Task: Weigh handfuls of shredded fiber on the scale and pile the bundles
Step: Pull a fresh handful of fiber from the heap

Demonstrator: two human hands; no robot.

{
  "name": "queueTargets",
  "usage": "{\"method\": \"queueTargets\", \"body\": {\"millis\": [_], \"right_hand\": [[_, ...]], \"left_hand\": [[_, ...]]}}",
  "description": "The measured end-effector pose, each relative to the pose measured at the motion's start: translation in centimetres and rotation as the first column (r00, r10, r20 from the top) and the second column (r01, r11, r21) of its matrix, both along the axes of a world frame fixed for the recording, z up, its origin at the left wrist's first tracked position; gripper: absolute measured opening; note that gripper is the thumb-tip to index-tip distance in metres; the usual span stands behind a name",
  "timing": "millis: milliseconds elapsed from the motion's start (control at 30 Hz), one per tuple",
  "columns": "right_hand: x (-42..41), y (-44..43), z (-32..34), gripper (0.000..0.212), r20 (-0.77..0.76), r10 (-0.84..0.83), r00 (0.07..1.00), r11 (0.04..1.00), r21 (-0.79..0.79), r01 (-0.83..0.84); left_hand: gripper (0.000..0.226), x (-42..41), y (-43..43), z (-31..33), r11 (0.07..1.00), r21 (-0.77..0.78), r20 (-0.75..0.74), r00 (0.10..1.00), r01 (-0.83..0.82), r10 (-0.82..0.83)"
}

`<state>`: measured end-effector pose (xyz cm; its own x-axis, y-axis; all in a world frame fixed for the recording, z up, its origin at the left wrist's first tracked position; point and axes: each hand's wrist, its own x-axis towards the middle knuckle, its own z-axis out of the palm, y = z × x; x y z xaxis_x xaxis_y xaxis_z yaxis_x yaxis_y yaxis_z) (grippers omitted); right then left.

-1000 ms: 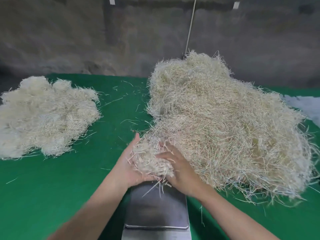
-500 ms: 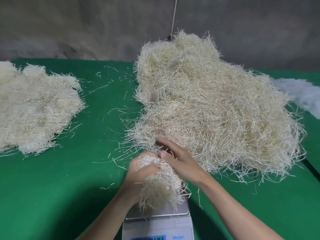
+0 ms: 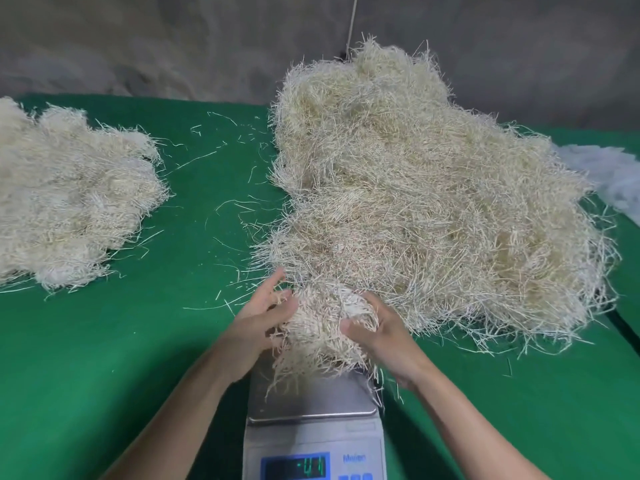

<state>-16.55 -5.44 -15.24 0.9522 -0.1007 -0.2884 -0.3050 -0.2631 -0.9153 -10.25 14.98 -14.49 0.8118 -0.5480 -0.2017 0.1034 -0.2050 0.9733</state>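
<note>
Over the green bench (image 3: 131, 341), splayed left hand (image 3: 263, 318) and curled right hand (image 3: 382, 336) clasp the fiber bundle (image 3: 322, 323), best released centred on the scale (image 3: 311, 405).

Head view, sole entry: a wide-angle camera worn on the person's head, facing forward and tilted down across the green table (image 3: 104, 358) toward the grey wall (image 3: 138, 46), which fills the top band of the frame. Range is close (left hand (image 3: 263, 317) and right hand (image 3: 384, 334) reach in from the bottom edge and meet just below centre). The scale (image 3: 311, 400) sits at bottom centre, its front panel cut by the lower edge.
</note>
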Motion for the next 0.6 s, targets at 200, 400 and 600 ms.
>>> {"method": "queueTargets", "body": {"millis": [200,400,600], "right_hand": [[0.6,-0.6,-1.0,0.064,-0.006,0.125,0.992,0.992,-0.022,-0.125],[-0.8,-0.4,-2.7,0.053,0.072,0.16,0.984,0.915,-0.384,-0.121],[-1.1,-0.3,-2.8,0.06,0.056,0.163,0.985,0.855,-0.506,-0.112]], "left_hand": [[0.06,-0.8,-1.5,-1.9,0.954,0.214,0.252,0.955,-0.211,0.155],[0.073,-2.9,-1.1,-3.4,0.852,0.43,0.413,0.904,-0.3,0.11],[0.062,-3.5,0.8,-2.2,0.889,0.242,0.356,0.888,-0.388,0.29]]}}
